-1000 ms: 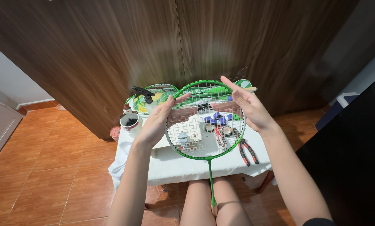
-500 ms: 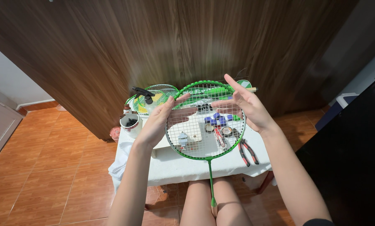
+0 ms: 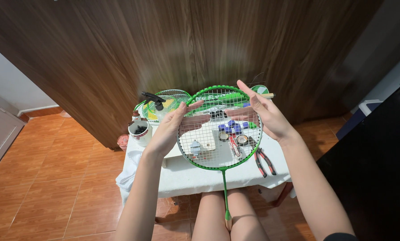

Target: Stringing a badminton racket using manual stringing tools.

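Hands barely shifted: I see my left hand (image 3: 166, 129) and right hand (image 3: 264, 114) still spread, pinching the green-framed, white-strung badminton racket (image 3: 218, 127) by its rim.

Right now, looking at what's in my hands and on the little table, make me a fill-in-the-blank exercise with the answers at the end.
1. The left hand and the right hand hold the head of a badminton racket whose frame is ____.
2. The racket's handle points down between the person's ____.
3. On the white table, right of the racket, lie red-and-black ____.
4. The black-topped spray bottle stands behind the white ____ at the table's left.

Answers: green; legs; pliers; cup
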